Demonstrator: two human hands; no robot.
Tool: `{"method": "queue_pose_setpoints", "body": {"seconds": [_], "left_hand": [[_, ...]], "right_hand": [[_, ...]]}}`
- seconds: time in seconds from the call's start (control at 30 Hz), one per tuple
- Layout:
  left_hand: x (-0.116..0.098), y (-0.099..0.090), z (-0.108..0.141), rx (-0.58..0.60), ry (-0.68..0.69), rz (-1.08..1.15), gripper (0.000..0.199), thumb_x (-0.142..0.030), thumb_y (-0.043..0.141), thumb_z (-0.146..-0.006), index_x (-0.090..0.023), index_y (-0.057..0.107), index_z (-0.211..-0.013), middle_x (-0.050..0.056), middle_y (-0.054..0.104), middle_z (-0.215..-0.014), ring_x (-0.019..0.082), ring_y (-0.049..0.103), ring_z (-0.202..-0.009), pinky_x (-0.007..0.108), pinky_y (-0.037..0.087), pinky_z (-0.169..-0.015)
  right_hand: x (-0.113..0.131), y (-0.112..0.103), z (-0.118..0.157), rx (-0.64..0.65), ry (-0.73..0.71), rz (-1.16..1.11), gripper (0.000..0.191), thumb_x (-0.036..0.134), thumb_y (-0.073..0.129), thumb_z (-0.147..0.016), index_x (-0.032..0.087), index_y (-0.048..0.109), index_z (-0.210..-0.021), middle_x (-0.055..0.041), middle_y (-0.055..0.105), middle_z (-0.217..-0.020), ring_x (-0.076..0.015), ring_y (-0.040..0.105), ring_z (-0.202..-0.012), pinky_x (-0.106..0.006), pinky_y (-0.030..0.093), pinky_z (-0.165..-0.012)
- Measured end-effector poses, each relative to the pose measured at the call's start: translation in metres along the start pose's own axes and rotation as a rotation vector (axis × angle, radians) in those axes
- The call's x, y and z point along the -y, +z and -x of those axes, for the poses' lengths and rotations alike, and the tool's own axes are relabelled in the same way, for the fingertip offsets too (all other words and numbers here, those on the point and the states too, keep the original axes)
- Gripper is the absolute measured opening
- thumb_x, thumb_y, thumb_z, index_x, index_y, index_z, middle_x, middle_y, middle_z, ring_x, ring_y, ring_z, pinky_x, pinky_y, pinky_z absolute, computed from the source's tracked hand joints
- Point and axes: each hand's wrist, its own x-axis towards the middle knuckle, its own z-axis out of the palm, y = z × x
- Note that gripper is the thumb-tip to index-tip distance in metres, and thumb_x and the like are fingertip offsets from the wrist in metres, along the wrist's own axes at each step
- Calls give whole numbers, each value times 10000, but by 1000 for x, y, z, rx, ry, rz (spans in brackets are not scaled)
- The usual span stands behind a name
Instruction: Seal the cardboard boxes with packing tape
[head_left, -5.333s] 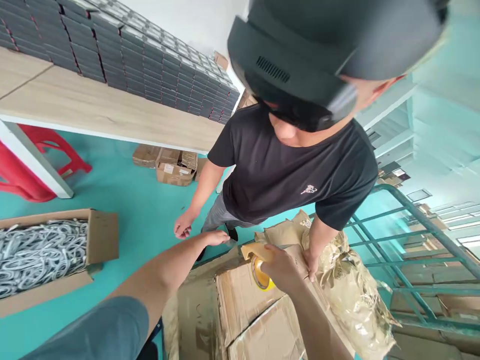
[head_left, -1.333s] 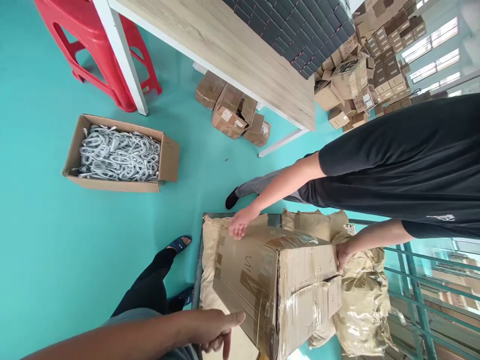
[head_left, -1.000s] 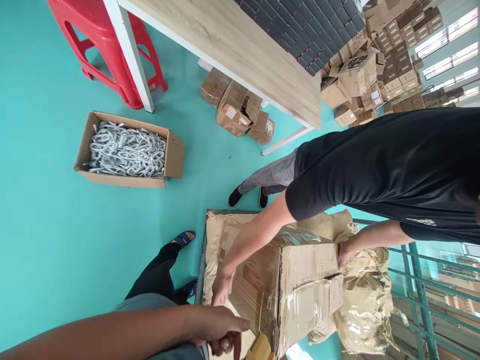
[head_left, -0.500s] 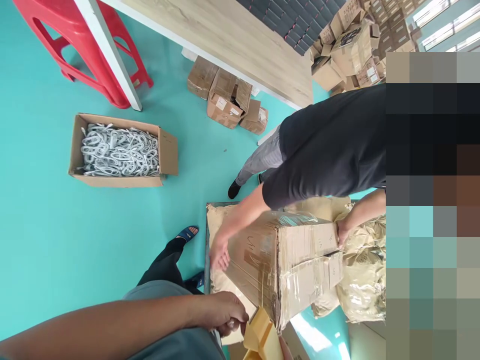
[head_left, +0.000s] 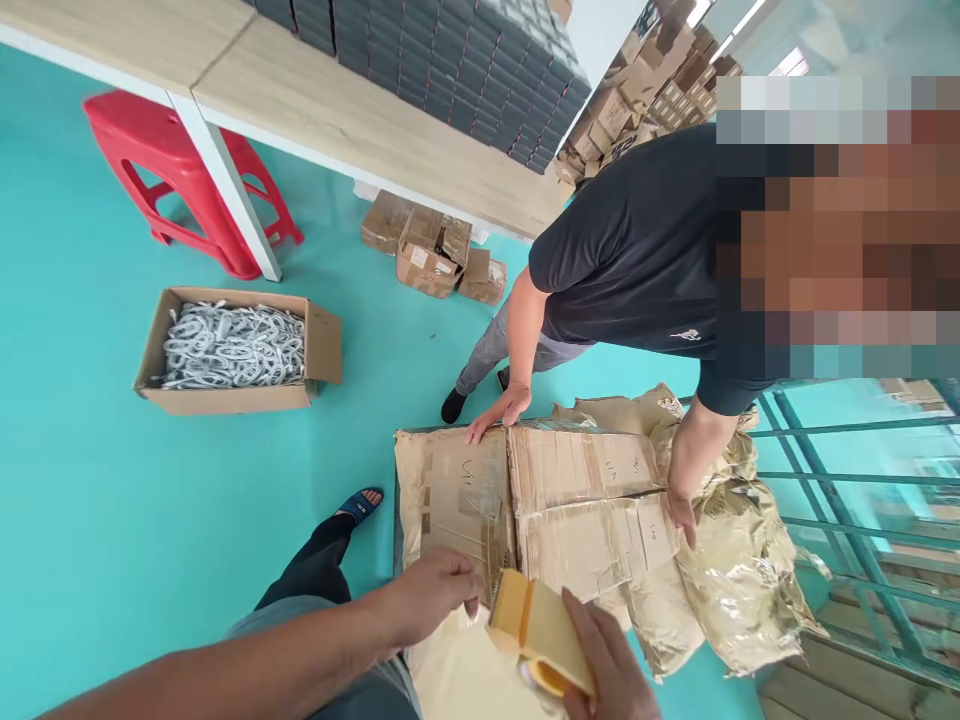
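Observation:
A taped cardboard box (head_left: 585,500) lies on tan wrapped bags (head_left: 742,580) on a cart. My right hand (head_left: 607,665) grips a yellow tape dispenser (head_left: 536,635) at the box's near edge. My left hand (head_left: 431,590) rests with curled fingers at the box's near left corner, beside the dispenser; whether it pinches the tape end I cannot tell. A person in a black shirt (head_left: 645,250) stands across the box, one hand (head_left: 499,410) on its far edge, the other (head_left: 682,510) on its right side.
An open carton of grey cables (head_left: 232,350) sits on the teal floor at left. Behind it are a red stool (head_left: 187,180) and a wooden table (head_left: 337,110) stacked with dark boxes. Small cartons (head_left: 427,245) lie under the table. A green cart rail (head_left: 840,480) runs at right.
The box has been tipped down flat, its flap side up. The other person's hands moved to its far edge and right side. My right hand brought the dispenser up to the box.

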Motion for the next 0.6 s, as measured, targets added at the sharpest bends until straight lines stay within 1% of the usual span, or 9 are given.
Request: {"method": "queue_pose_setpoints", "body": {"seconds": [0.07,0.13,0.2,0.27,0.3,0.37,0.43,0.5,0.6], "left_hand": [[-5,-5,1,-108,32,89,414,-596,594,-667,-192,576,-583,-59,300,-483,123,249,-534,297,168,-575],[-7,-14,0,-190,66,176,485,-665,648,-639,-190,570,-580,-72,281,-466,109,220,-508,295,159,-566],[-6,-23,-2,-263,112,260,514,-678,706,-626,-184,570,-589,-78,283,-482,100,214,-504,293,159,-561],[-4,-29,-5,-347,159,391,524,-664,761,-611,-178,563,-608,-77,298,-532,91,203,-519,288,158,-555],[-1,-29,-6,-386,175,472,528,-654,786,-603,-176,561,-623,-76,305,-559,88,199,-529,284,163,-551],[8,-27,-9,-440,181,624,518,-622,825,-604,-170,580,-672,-73,323,-601,84,209,-543,268,194,-544],[24,-20,-9,-470,171,761,484,-573,852,-622,-164,612,-723,-78,312,-603,78,223,-542,247,241,-544],[44,-13,-5,-501,144,904,477,-536,883,-609,-155,641,-763,-89,287,-584,69,221,-531,227,273,-537],[74,-5,3,-618,90,1112,553,-508,946,-494,-127,652,-768,-108,254,-554,50,188,-506,210,266,-489]], "right_hand": [[-32,-19,-14,-114,-22,90,829,50,492,-729,401,410,-1475,-85,612,-1305,-289,671,-1139,-391,630,-907],[-59,-42,-45,-164,-43,149,696,45,461,-731,338,553,-1356,-84,644,-1247,-278,678,-1095,-399,614,-912],[-72,-66,-92,-135,-90,143,661,39,429,-718,298,615,-1297,-72,671,-1218,-258,682,-1070,-391,609,-889],[-67,-87,-149,-65,-144,145,663,26,413,-710,279,647,-1276,-62,684,-1230,-254,664,-1115,-401,590,-911],[-58,-95,-178,-34,-182,144,670,17,409,-713,271,649,-1286,-59,683,-1248,-250,649,-1142,-406,571,-946],[-29,-108,-234,27,-282,151,677,-4,403,-724,268,655,-1290,-48,682,-1261,-232,628,-1163,-389,539,-977],[8,-111,-283,133,-387,191,687,-14,415,-739,292,643,-1309,-34,675,-1259,-219,614,-1158,-355,524,-934],[47,-103,-320,247,-513,229,680,-19,434,-761,301,628,-1329,-31,661,-1271,-215,590,-1171,-329,497,-907],[100,-72,-354,391,-725,262,631,-6,464,-815,302,614,-1345,-37,654,-1254,-216,562,-1169,-306,462,-867]]}}
